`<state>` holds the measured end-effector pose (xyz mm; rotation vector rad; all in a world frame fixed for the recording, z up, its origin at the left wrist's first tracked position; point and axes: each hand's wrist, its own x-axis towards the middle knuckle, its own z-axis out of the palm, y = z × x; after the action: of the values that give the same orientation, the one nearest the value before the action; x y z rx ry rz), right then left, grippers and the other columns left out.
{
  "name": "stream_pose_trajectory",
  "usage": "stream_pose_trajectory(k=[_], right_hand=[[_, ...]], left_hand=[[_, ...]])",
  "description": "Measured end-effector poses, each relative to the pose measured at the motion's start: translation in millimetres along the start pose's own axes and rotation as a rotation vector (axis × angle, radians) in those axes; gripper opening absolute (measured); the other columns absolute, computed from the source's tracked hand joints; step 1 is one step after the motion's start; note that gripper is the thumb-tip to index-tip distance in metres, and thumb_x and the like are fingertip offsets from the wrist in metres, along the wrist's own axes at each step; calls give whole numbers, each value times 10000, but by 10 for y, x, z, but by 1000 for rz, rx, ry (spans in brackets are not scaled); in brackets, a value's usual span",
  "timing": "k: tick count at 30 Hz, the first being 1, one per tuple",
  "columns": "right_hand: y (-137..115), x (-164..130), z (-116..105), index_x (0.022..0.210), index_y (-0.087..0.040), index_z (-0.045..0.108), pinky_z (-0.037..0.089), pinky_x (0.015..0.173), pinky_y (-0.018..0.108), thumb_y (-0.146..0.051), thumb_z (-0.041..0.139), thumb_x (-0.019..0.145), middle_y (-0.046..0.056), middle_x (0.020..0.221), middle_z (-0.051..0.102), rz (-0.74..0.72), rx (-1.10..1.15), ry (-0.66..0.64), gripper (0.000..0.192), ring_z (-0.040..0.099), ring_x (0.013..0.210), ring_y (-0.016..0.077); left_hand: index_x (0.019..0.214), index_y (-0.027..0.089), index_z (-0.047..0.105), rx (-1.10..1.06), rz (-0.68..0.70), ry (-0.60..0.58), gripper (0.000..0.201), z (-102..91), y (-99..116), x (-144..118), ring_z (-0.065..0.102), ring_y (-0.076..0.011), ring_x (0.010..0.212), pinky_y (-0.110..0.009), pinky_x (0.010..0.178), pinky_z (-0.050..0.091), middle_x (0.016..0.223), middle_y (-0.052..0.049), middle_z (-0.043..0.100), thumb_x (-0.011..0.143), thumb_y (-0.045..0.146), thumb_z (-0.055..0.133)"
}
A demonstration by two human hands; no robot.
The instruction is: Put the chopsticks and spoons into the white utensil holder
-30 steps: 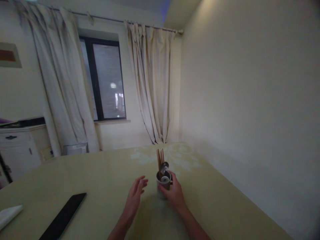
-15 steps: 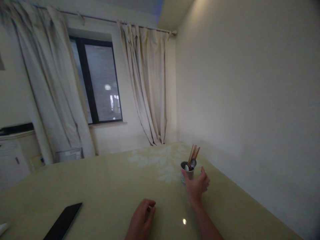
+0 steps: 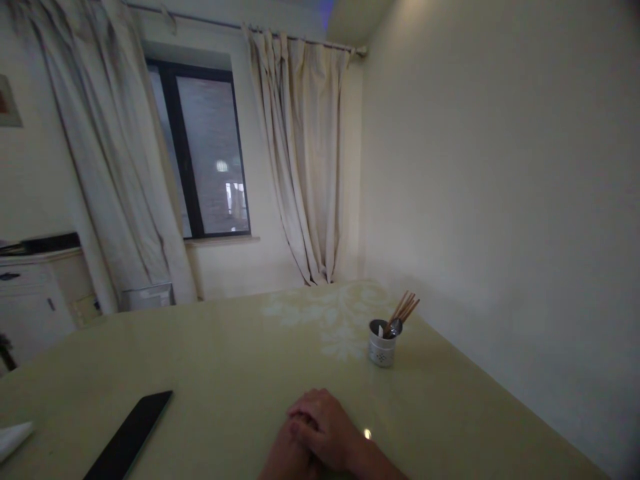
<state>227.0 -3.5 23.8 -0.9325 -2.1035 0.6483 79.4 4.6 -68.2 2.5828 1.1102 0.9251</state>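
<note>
Two hands rest together at the near edge of a pale yellow-green surface (image 3: 210, 360), the right hand (image 3: 325, 430) laid over the left hand (image 3: 287, 453) so that most of the left is hidden beneath it. Neither hand grasps anything; the right lies loose with fingers gently curled, and the left's fingers cannot be made out under it, so whether they are clenched or relaxed I cannot tell.

Well beyond the hands and off to their right stands a small metal utensil holder (image 3: 382, 347), upright and on its own, close to the side wall (image 3: 500, 200). Wooden chopsticks (image 3: 406, 308) lean out of it toward the wall, propped by the rim, and a metal spoon (image 3: 394, 327) sits in it bowl upward (the holder keeps them standing and within reach).

Farther off to the left of the hands lies a flat black slab (image 3: 131, 437), perhaps a phone or remote, and beyond it a white corner of paper or cloth (image 3: 13, 439).

Across the room hang cream curtains (image 3: 305, 167) framing a dark window (image 3: 210, 150).
</note>
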Motion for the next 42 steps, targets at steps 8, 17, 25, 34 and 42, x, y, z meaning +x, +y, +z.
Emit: stream_pose_trajectory(k=[8, 17, 25, 34, 42], right_hand=[[-56, 40, -103, 955, -296, 869, 508, 898, 367, -630, 679, 906, 54, 957, 819, 13, 233, 19, 387, 716, 948, 256], [264, 95, -301, 663, -239, 587, 496, 766, 343, -644, 606, 961, 26, 788, 581, 218, 190, 807, 503, 584, 781, 223], [1050, -18, -880, 1197, -111, 625, 506, 907, 540, -792, 759, 639, 278, 1123, 702, 652, -275, 1365, 890, 637, 1051, 452], [972, 49, -892, 1204, -143, 649, 552, 928, 539, -613, 760, 639, 252, 1176, 765, 628, -85, 1015, 744, 719, 1095, 445], [458, 78, -470, 1265, -207, 651, 634, 777, 431, -423, 865, 684, 125, 1143, 790, 338, 449, 389, 656, 772, 916, 314]], left_hand=[[1343, 284, 715, -2, -37, -16, 581, -81, 141, 87, 724, -319, 1197, -431, 1029, 609, 1326, -118, 770, 783, 163, 617], [1107, 279, 747, 42, -37, 114, 247, -503, 411, 197, 738, -249, 1000, -381, 928, 551, 1045, -81, 799, 969, 196, 560], [977, 260, 736, -68, -185, 209, 235, -590, 414, 212, 709, -233, 864, -342, 805, 541, 912, -80, 754, 1026, 343, 523], [1022, 276, 761, -198, -234, 236, 305, -570, 425, 187, 717, -245, 922, -375, 870, 554, 965, -86, 766, 1036, 457, 517], [1228, 235, 669, -541, -558, 541, 597, -1009, 337, 501, 692, -326, 1206, -442, 933, 569, 1279, -156, 752, 916, 734, 573]])
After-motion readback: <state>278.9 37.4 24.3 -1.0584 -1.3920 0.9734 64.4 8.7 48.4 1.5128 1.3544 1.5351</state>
